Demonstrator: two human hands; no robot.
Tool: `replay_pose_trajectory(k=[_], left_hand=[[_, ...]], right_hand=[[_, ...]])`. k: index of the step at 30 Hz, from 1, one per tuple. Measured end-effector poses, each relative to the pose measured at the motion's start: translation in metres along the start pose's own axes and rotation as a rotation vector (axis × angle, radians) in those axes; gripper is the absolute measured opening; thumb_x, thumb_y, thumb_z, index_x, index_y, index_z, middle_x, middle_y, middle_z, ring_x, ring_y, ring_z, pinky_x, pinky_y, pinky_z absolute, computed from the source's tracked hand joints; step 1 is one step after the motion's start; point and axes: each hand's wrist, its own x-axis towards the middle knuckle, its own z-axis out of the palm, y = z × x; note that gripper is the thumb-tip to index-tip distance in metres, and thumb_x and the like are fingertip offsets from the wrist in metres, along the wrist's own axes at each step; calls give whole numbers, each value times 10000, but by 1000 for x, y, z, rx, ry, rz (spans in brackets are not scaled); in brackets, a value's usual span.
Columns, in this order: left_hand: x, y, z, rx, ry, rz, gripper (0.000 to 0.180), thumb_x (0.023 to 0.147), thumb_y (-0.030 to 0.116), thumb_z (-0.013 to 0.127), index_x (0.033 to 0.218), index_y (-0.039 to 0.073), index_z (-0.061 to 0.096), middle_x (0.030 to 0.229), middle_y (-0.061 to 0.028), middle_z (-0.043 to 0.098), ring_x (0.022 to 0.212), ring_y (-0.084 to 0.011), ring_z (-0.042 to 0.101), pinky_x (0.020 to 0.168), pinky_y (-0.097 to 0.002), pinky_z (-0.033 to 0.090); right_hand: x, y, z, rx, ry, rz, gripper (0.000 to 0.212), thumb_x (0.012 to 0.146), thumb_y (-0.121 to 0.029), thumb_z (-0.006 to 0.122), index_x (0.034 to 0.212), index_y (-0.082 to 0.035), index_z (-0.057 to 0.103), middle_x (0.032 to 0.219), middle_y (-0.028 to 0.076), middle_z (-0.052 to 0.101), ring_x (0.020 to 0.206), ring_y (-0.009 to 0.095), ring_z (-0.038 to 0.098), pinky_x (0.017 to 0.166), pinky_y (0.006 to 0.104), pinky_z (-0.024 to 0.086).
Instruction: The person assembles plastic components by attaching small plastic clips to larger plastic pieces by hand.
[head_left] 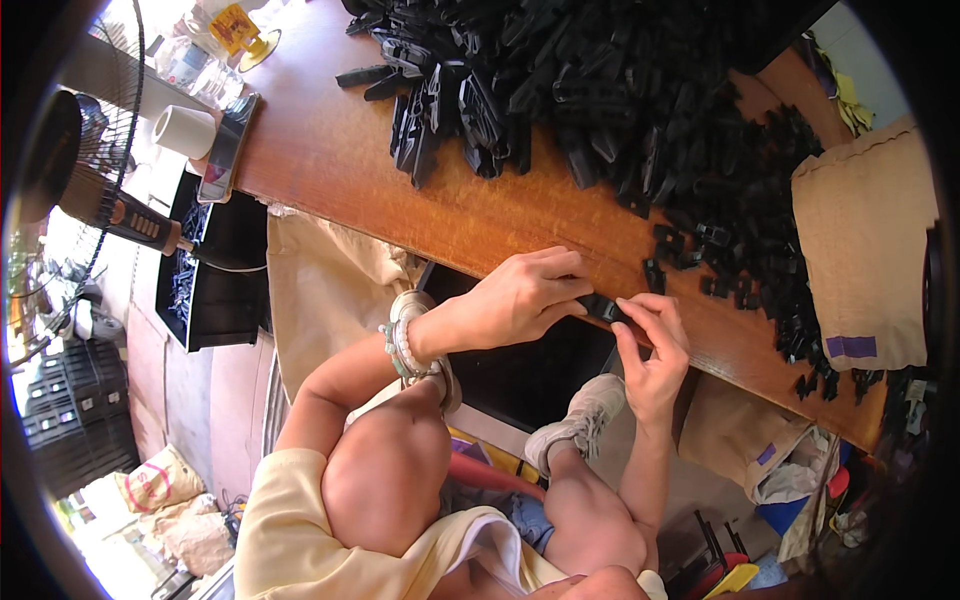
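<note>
Between my two hands, at the near edge of the wooden table (450, 225), is a small black plastic part (602, 307). My left hand (530, 295), with beaded bracelets at the wrist, pinches its left end. The thumb and fingertips of my right hand (655, 345) close on its right end. Its finer detail is too small to make out. Beyond my hands lies a big heap of long black plastic parts (480, 100). Small black pieces (715, 245) are scattered to the right of it, close to my right hand.
A brown bag (862, 250) stands at the table's right end. On the left are a fan (100, 190), a white paper roll (184, 131), a phone-like flat device (228, 145) and a black bin (225, 270) of small parts. An open black container (500, 375) sits below the table edge.
</note>
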Motion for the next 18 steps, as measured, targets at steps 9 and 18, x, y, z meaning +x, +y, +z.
replay_pose_trajectory(k=[9,18], left_hand=[[48,-30,-44,362,126,29,420,753,70,754,1146,-25,638,1056,-149,571,834,-261,623,678,-349,532],[25,5,-15,595,-125,364,325,727,118,602,992,-70,609,1010,-164,515,812,-213,551,660,-315,483]], right_hand=[[9,5,-9,-224,252,73,219,790,27,731,1000,-10,683,1008,86,603,874,205,597,767,318,472],[3,15,-12,-9,272,102,212,949,-32,580,1157,-3,613,997,63,631,814,154,557,711,259,433]])
